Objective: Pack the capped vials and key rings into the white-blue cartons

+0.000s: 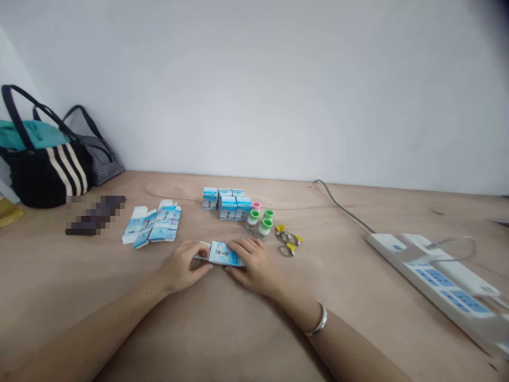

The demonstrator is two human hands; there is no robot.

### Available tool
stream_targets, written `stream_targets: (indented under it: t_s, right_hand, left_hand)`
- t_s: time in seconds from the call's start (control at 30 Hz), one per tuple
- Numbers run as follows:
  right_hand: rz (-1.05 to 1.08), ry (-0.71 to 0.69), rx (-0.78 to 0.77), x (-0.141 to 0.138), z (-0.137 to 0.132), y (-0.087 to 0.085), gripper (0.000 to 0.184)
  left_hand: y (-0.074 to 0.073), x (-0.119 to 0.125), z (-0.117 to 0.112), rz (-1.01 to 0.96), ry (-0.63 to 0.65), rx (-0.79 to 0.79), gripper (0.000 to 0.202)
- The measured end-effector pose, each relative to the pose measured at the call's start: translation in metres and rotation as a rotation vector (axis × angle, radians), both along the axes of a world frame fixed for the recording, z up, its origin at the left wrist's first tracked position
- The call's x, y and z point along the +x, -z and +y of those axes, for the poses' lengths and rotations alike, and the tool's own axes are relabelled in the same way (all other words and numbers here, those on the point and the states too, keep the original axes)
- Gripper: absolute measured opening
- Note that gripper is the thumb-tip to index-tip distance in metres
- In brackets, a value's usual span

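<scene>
A small flat blue-and-white carton [222, 253] lies on the wooden table between both my hands. My left hand [182, 265] grips its left end with curled fingers. My right hand [254, 262] presses on its right end, fingers closed over it. Just behind stand several small vials with green caps [259, 220] and one with a pink cap [256, 206]. A cluster of folded-up blue boxes [227, 202] stands behind them. A pile of flattened cartons [153, 225] lies to the left.
Metal clamps with yellow tabs [288, 240] lie right of the vials. Two white power strips [437, 276] with a grey cable sit at the right. A striped black bag [43, 159] and a grey bag [97, 154] stand at the back left by the wall.
</scene>
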State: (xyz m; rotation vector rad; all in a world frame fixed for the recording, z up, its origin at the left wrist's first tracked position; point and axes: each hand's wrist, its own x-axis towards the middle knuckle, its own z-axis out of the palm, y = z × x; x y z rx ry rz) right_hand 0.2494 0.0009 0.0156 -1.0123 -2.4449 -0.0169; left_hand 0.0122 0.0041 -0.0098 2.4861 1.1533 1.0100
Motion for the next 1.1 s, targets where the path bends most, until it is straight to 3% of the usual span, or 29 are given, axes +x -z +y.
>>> stream_targets:
  t_s: [0.3,0.4,0.53,0.63,0.73,0.87,1.0,1.1]
  right_hand:
    - [-0.03,-0.01,-0.009,0.0,-0.001,-0.001,0.04]
    - [-0.052,-0.018,-0.008,0.0,-0.003,-0.002,0.038]
    - [-0.087,-0.053,-0.012,0.0,-0.004,-0.001,0.038]
    - [-0.148,-0.093,-0.035,-0.001,-0.005,-0.001,0.039]
    - [-0.184,-0.153,-0.071,-0.001,-0.006,-0.005,0.033]
    - [0.03,-0.177,-0.209,0.002,-0.007,-0.016,0.026]
    - [0.42,-0.038,-0.346,0.004,0.0,-0.024,0.022]
    - [0.42,0.022,-0.421,0.004,0.008,-0.021,0.017]
  left_hand:
    - [0.001,-0.005,0.0,0.055,0.048,0.083,0.01]
    - [0.004,-0.006,0.001,0.121,0.026,0.149,0.022]
    - [0.007,-0.007,0.002,0.171,-0.036,0.114,0.047]
    - [0.005,-0.008,0.002,0.157,-0.064,0.118,0.045]
    - [0.0,-0.006,0.001,0.16,0.028,0.204,0.042]
    - [-0.005,-0.001,-0.005,0.101,0.191,0.217,0.029]
    - [-0.009,0.004,-0.006,-0.122,0.017,0.017,0.035]
    - [-0.009,0.007,0.0,-0.143,-0.028,-0.096,0.035]
